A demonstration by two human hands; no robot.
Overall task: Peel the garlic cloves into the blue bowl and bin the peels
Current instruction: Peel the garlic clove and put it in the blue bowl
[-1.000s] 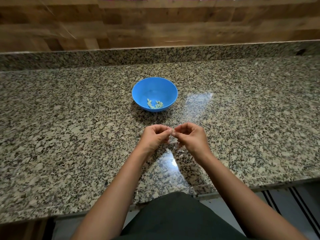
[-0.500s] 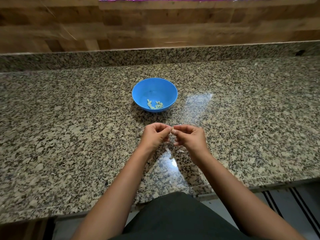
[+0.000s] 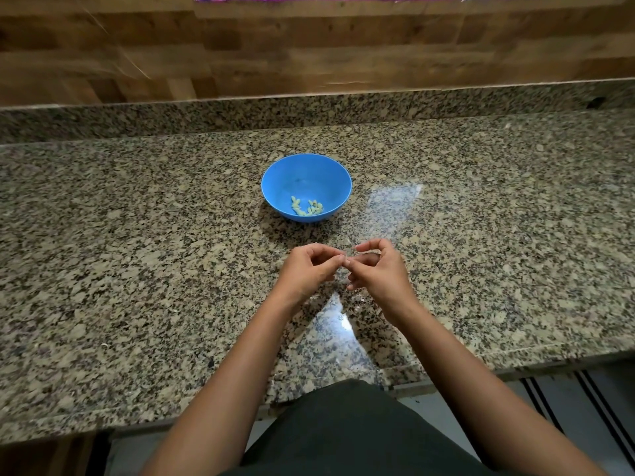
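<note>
A blue bowl [image 3: 305, 173] stands on the granite counter with several pale peeled garlic cloves [image 3: 307, 206] at its bottom. Just in front of it my left hand [image 3: 307, 271] and my right hand [image 3: 379, 271] meet fingertip to fingertip above the counter. Both pinch a small garlic clove [image 3: 346, 262], which is almost wholly hidden by the fingers. The right hand's index finger is lifted and curled above the pinch. A few tiny pale peel scraps [image 3: 359, 298] lie on the counter under the hands. No bin is in view.
The speckled granite counter [image 3: 137, 269] runs the full width, with a low granite upstand and a wooden wall [image 3: 309, 46] behind it. Its front edge is near my body; a striped floor mat [image 3: 584, 400] shows below at the right.
My hands stay together at the same spot. The right hand's fingers have opened a little and its index finger has lifted, while the left thumb still presses at the clove.
</note>
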